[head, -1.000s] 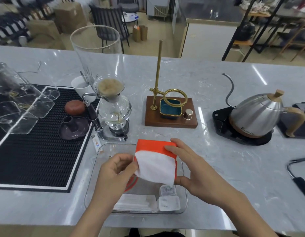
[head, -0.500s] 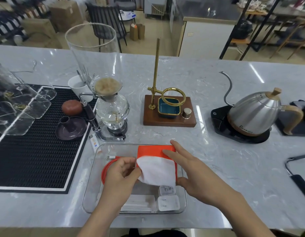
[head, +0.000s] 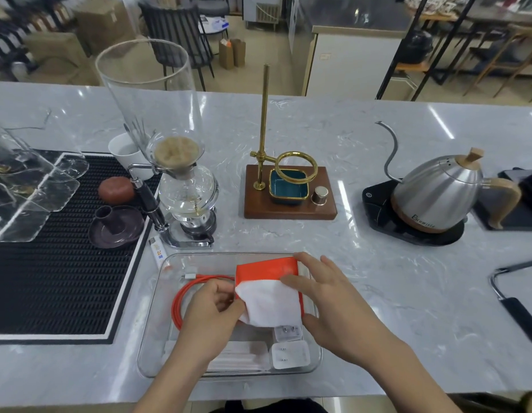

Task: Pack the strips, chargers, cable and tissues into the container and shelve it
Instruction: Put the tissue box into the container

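Observation:
A clear plastic container (head: 151,320) sits on the marble counter near the front edge. Both hands hold an orange-and-white tissue pack (head: 269,289) low over its middle. My left hand (head: 212,314) pinches the pack's left edge; my right hand (head: 324,296) grips its right side, fingers spread over the top. Inside the container lie a coiled orange cable (head: 184,296) at the left, two white chargers (head: 290,351) at the front right, and white strips (head: 244,357) along the front, partly hidden by my left forearm.
A siphon coffee maker (head: 181,186) stands just behind the container, with a small white tube (head: 157,251) beside it. A brass dripper stand on a wooden base (head: 288,192) is behind, a steel kettle (head: 437,195) at right, a black rubber mat (head: 50,263) at left.
The tissue pack has come down from above the container to lie low inside it, both hands moving with it. The orange cable now shows at the left.

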Tool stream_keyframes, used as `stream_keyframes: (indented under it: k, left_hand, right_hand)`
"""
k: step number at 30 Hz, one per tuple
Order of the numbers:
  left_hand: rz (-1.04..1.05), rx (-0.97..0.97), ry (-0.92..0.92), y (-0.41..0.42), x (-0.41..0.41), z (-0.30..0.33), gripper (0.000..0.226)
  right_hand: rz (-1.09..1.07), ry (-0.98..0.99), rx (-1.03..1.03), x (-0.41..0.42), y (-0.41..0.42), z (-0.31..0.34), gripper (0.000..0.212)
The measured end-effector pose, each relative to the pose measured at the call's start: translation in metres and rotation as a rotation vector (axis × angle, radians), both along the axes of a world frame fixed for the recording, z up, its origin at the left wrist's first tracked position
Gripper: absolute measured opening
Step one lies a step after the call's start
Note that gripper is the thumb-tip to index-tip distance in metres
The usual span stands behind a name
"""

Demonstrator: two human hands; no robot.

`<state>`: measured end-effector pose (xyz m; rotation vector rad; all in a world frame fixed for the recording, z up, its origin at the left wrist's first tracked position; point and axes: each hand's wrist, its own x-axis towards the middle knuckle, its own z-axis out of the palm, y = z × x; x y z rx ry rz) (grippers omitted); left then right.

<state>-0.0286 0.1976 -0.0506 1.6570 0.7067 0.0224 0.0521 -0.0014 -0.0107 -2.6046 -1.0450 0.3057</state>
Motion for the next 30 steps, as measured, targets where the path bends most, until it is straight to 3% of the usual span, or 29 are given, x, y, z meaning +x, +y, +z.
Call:
stream_keyframes:
  k: [10, 18, 30]
  left_hand:
    - [-0.088, 0.251, 0.045, 0.004, 0.005, 0.004, 0.011]
    - [-0.133, 0.409, 0.024, 0.005, 0.008, 0.011, 0.021]
    - [-0.169, 0.588, -0.213, 0.006, 0.020, 0.032, 0.028]
  right_hand:
    - [0.096, -0.057, -0.109, -0.004, 0.003, 0.008, 0.045]
    - [0.140, -0.021, -0.211, -0.009, 0.008, 0.005, 0.049]
    - [-0.173, -0.052, 0.130, -0.021, 0.006, 0.015, 0.034]
